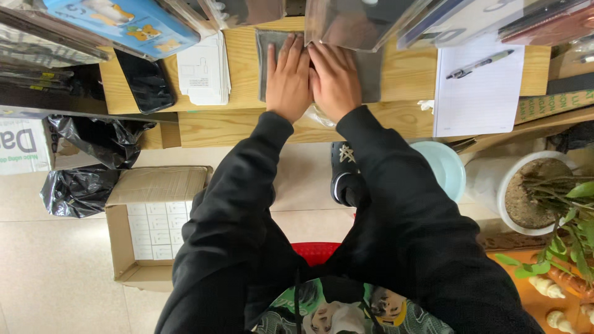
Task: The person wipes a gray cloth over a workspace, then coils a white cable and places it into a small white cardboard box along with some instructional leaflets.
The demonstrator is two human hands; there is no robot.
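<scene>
Both hands flat, palms down, side by side on a grey cloth pad (371, 77) lying on the wooden table (241, 124). Left hand (288, 77) and right hand (335, 79) touch along the thumbs/index edges. Fingers are stretched forward, away from the body, fingertips near the pad's far edge.

Grip state: both hands spread flat and pressing. Neither is curled around anything, nothing pinched or held.

Key relation: the pad lies directly under both grips, extending a bit left of the left hand and more to the right of the right hand. Its long axis runs left-right across the table, crosswise to the fingers. The right part of the pad is the larger bare area, so the right hand is nearer to the free end. The far edge is partly hidden by clear plastic sleeves (352, 21) hanging overhead.

A thin crumple of clear film (320, 116) sits just below the wrists, at the table's near edge; can't tell if it touches the pad.

Around the grips:
- Left of the left hand: stack of white cards (204, 71), then a black phone (145, 80), well apart.
- Right of the right hand: white notepad (476, 93) with a pen (479, 64) on it, apart from the pad.
- Below on the floor: open cardboard box (158, 229), black bag (80, 185), potted plant (538, 192).
</scene>
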